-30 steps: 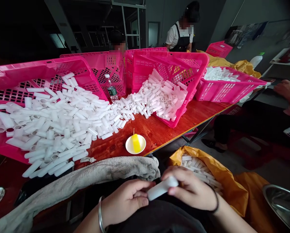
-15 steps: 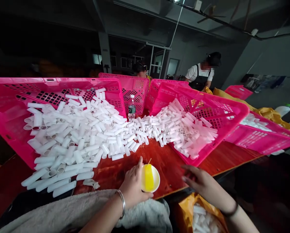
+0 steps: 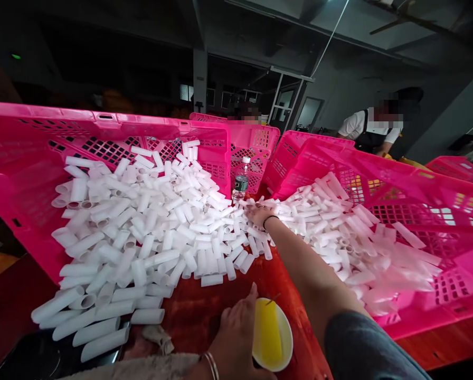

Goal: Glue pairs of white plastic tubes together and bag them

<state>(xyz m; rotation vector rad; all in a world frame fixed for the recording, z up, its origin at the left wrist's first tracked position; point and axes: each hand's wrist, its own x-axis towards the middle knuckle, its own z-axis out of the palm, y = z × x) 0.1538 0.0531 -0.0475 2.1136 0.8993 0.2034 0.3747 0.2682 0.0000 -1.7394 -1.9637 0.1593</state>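
Note:
My left hand (image 3: 238, 338) curls round the side of a small white paper cup (image 3: 287, 338) at the table's front. Inside the cup stands a smooth yellow slab (image 3: 271, 338) with a thin stick poking from its top. My right arm stretches far forward, and my right hand (image 3: 259, 214) lies on the heap of short white plastic tubes (image 3: 153, 227), fingers reaching out to the left and partly lost among the tubes. Just beyond it stands a clear water bottle (image 3: 241, 180) with a dark label.
Pink plastic crates, one at left (image 3: 149, 124) and one at right (image 3: 414, 322), lie tipped with tubes spilling onto the red table (image 3: 192, 311). Crumpled tissue (image 3: 159, 338) and a dark flat object (image 3: 30, 348) are at front left. A co-worker (image 3: 369, 126) stands behind the crates.
My right hand has gone from the right front edge forward and left onto the tubes. My left hand stays at the cup. The view has shifted, and the orange bag is out of sight.

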